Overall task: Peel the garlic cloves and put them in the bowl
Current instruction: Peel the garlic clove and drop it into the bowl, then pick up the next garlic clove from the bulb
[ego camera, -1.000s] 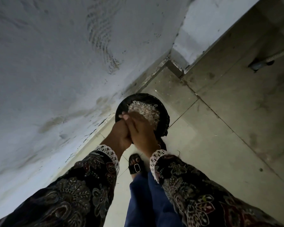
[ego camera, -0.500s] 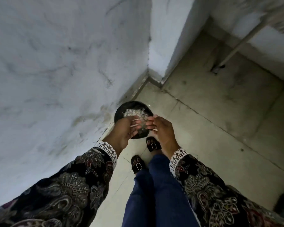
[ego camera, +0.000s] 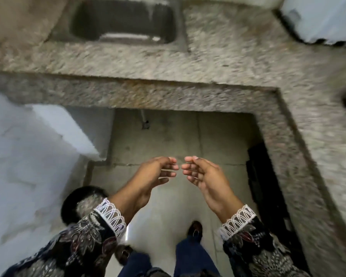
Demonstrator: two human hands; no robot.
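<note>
Nearest the camera are two patterned sleeves with white lace cuffs, dark blue trouser legs and two dark sandals, one (ego camera: 195, 228) ahead and the other (ego camera: 123, 254) further back, on the tiled floor (ego camera: 168, 206).

The black bowl (ego camera: 72, 200) sits on the floor at the lower left, partly hidden behind the left sleeve (ego camera: 84, 236). It holds a pale heap that looks like garlic skins (ego camera: 88, 204); the blur makes it hard to tell whether cloves lie among them.

Above the floor both hands are raised with palms turned inward and fingertips nearly meeting. The left hand (ego camera: 158, 172) has its fingers loosely bent and grasps nothing. The right hand (ego camera: 202, 172) is likewise relaxed and holds nothing.

To the left stands a whitish wall (ego camera: 28, 156) with a stepped corner. A dark object (ego camera: 256, 172) stands against the base of the surface on the right.

Beyond the hands, the speckled stone surface (ego camera: 228, 66) runs across the view and turns down the right side. A metal sink (ego camera: 124, 21) is set into its far left part. A pale blue object (ego camera: 318, 19) lies at the far right corner, too blurred to name.
</note>
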